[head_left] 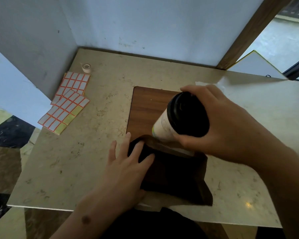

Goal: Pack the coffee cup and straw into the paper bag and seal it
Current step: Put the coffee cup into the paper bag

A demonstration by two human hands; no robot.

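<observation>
- Near the worktop's front edge, the paper bag (176,175) is pressed flat-fingered by the left hand (126,163).
- At the bag's mouth, the tilted coffee cup (178,118) is gripped by the right hand (219,121); not yet inserted.
- No straw is seen; sealing remains.

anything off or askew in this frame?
No spills or damage. The coffee cup is tilted in the right hand, bottom toward the paper bag mouth, lid on. The label sheets lie in a skewed, overlapping pile. No straw visible.

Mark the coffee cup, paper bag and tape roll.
coffee cup (164,124), head view, white side wall
paper bag (176,176), head view, dark flat face
tape roll (86,68), head view, outer side
</observation>
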